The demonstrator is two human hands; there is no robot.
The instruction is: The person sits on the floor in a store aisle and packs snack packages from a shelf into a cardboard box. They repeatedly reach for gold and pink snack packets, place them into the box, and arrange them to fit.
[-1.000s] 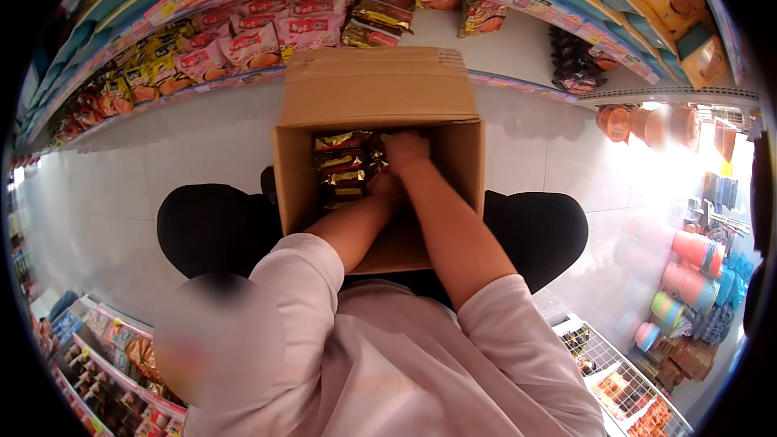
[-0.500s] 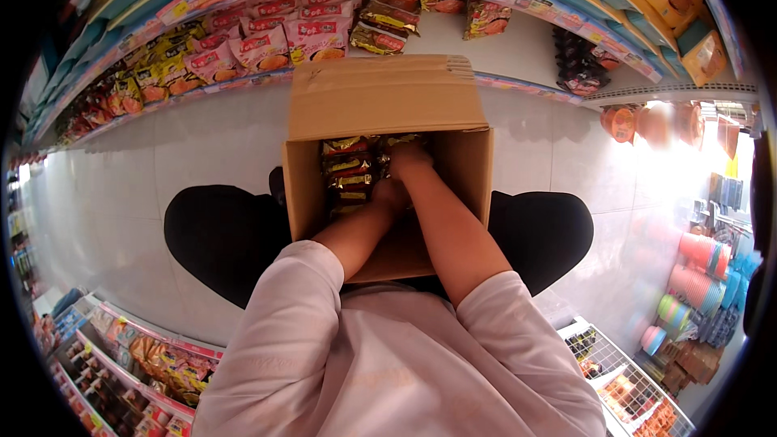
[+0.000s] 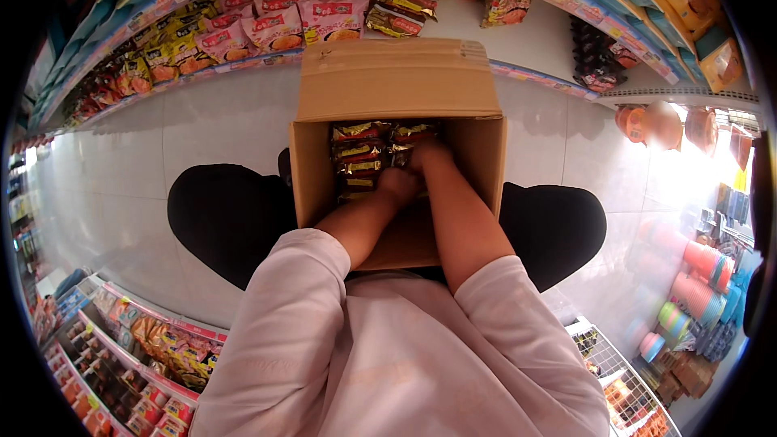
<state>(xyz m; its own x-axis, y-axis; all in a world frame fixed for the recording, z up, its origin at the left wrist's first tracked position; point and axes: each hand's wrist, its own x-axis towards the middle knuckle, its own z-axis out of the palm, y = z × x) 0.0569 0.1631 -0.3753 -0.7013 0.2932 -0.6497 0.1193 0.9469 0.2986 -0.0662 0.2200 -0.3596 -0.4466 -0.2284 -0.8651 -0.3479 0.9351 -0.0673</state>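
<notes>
Both hands are working down inside the cardboard box (image 3: 396, 154), which is sitting on the floor (image 3: 121, 170) between the person's knees. The left hand (image 3: 398, 186) is curling shut on the dark, gold-trimmed packets (image 3: 360, 154) stacked at the far left of the box. The right hand (image 3: 426, 154) is resting on top of the same stack, but I can't tell whether it's gripping or just touching. I'd say it's best to be gripping a few packets squarely by their edges, not crushing the crinkly wrappers. The packets are looking glossy and flat, lying in neat rows. More packets are sitting on the far shelf (image 3: 275, 28).
</notes>
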